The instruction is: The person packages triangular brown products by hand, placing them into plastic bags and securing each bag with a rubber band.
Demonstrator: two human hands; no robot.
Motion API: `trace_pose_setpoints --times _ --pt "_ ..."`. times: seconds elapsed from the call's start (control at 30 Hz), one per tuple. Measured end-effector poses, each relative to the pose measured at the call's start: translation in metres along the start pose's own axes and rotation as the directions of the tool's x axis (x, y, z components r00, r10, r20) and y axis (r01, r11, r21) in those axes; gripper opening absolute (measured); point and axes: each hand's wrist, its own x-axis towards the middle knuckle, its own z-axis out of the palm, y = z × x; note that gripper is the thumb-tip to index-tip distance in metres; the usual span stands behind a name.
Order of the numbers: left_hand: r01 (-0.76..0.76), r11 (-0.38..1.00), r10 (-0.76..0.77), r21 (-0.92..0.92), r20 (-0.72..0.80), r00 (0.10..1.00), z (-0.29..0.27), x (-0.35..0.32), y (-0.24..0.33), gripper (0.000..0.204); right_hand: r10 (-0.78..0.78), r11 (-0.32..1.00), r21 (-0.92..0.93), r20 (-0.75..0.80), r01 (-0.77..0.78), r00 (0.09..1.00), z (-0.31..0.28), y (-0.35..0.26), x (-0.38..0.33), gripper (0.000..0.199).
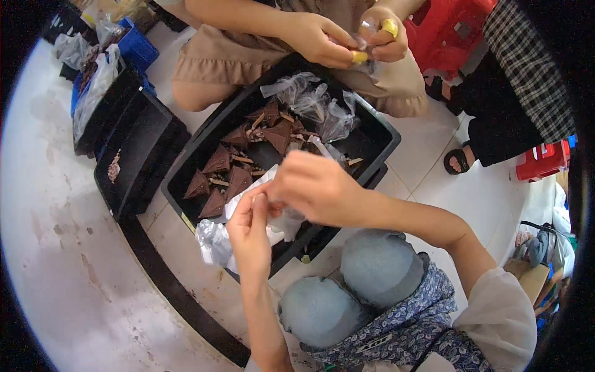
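Note:
My left hand (249,232) is closed in a pinch, thumb against fingertips, over the near side of a black crate (177,184). Right beside it my right hand (319,191) is curled with its fingers together, slightly blurred. The fingertips of both hands meet; what they pinch is too small and hidden to name. Crumpled whitish plastic (214,243) lies under them across the crate's near rim. Inside the crate are several dark brown pyramid-shaped pieces (239,181), thin wooden sticks (243,159), small pinkish-brown bits and clear plastic bags (338,121).
Across the crate, another person's hands (319,40) handle clear plastic, with yellow wraps on some fingers. Left stand a black tray (139,155) and a blue crate (137,44). A red stool (443,37) and a standing person's leg (505,133) are at the right.

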Motion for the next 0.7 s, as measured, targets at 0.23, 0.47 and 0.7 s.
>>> trace_pose_setpoints --times 0.23,0.47,0.7 --pt "-0.135 0.980 0.132 0.148 0.029 0.991 -0.002 -0.013 0.004 0.009 0.292 0.708 0.613 0.197 -0.350 0.936 0.002 0.011 0.003 0.034" --pt "-0.401 0.445 0.449 0.801 0.188 0.873 0.003 -0.014 0.002 0.021 0.242 0.934 0.236 0.138 -0.269 0.960 0.010 0.003 -0.015 0.015" --pt "-0.525 0.224 0.837 0.821 0.114 0.535 0.000 -0.007 -0.022 0.026 0.594 0.669 0.398 0.223 -0.628 0.773 0.004 -0.017 -0.016 0.015"
